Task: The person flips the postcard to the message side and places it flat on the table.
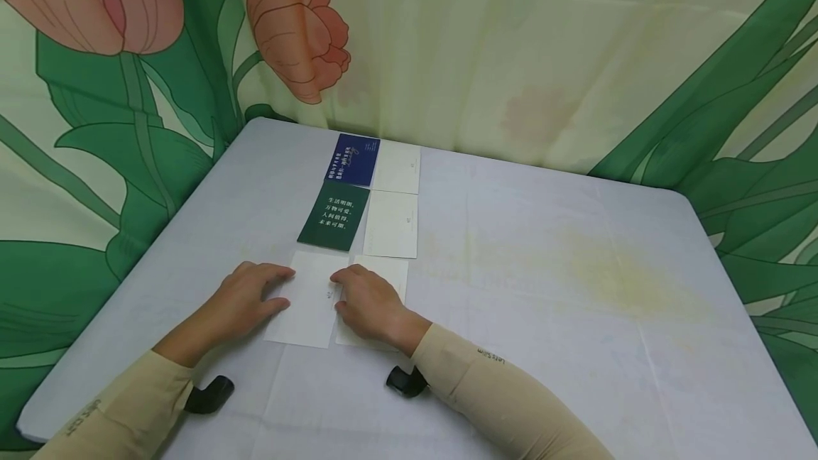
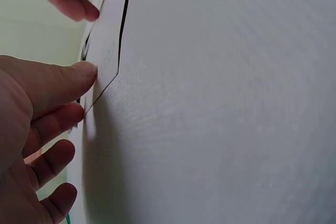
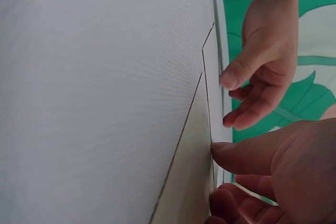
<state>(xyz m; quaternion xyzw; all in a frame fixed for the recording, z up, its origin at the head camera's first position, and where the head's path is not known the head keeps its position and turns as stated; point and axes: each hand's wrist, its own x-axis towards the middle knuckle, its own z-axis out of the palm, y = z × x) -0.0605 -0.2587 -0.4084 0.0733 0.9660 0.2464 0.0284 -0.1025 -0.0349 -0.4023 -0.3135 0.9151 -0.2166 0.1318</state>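
Note:
A white card [image 1: 305, 304] lies flat at the front left of a block of cards, with small print near its right edge. My left hand [image 1: 246, 300] touches its left edge with thumb and fingertips; in the left wrist view, the thumb [image 2: 84, 73] rests by a card corner. From the other side, my right hand [image 1: 377, 307] touches near its right edge and covers part of a second white card [image 1: 396, 277]. In the right wrist view the right thumb [image 3: 223, 153] meets the seam between two cards. Neither hand lifts a card.
Behind them lie a green card [image 1: 334, 216] and a blue card [image 1: 353, 160] with white writing, beside two cream cards [image 1: 391, 224]. A white cloth covers the table [image 1: 543, 304]. A flower-patterned curtain [image 1: 447, 41] hangs behind. Black wrist-worn pieces [image 1: 209, 396] show below the sleeves.

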